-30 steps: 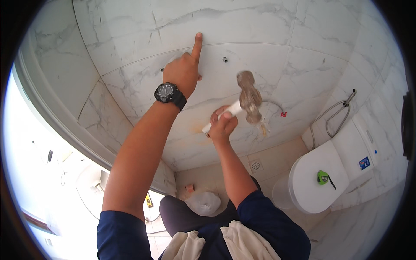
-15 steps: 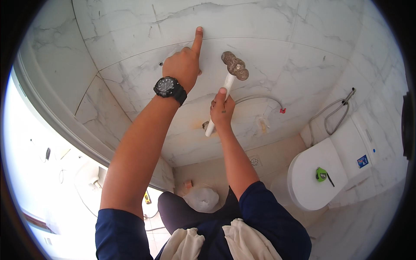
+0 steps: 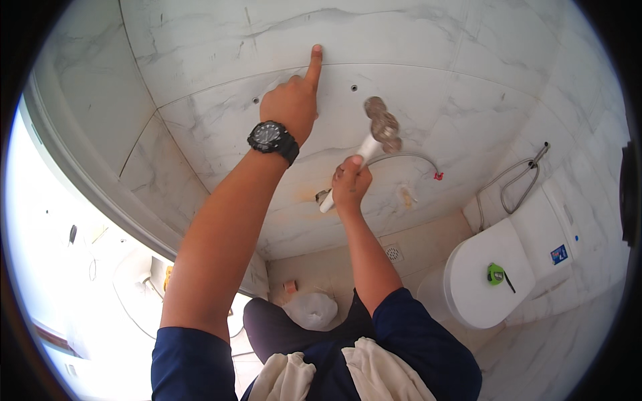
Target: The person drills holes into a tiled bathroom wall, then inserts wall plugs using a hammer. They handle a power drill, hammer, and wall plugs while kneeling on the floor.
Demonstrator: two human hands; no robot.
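My right hand [image 3: 352, 184] is wrapped round the white handle of a hammer [image 3: 384, 125]. The hammer's rough, brownish-grey metal head is tilted up to the right and slightly blurred. Further up and left, my left hand [image 3: 290, 105] is against the marble-patterned tile wall [image 3: 428, 93], its index finger stretched out just above a tile seam and its other fingers curled; no object shows in it. A black watch [image 3: 269, 137] is on that wrist. A small round hole [image 3: 354, 87] shows in the wall between my left hand and the hammer head, and another hole [image 3: 255, 101] lies left of my left hand.
A flexible hose [image 3: 408, 156] with a red end comes from the wall. At right is a white toilet [image 3: 478, 274], with a green tape measure [image 3: 495, 273] and a thin black item on its lid. A whitish bag [image 3: 311, 311] and floor drain [image 3: 394, 252] lie below.
The hammer head has swung down and right, uncovering the wall hole behind it. My left hand keeps its pointing pose, shifted only slightly in the picture along with the view.
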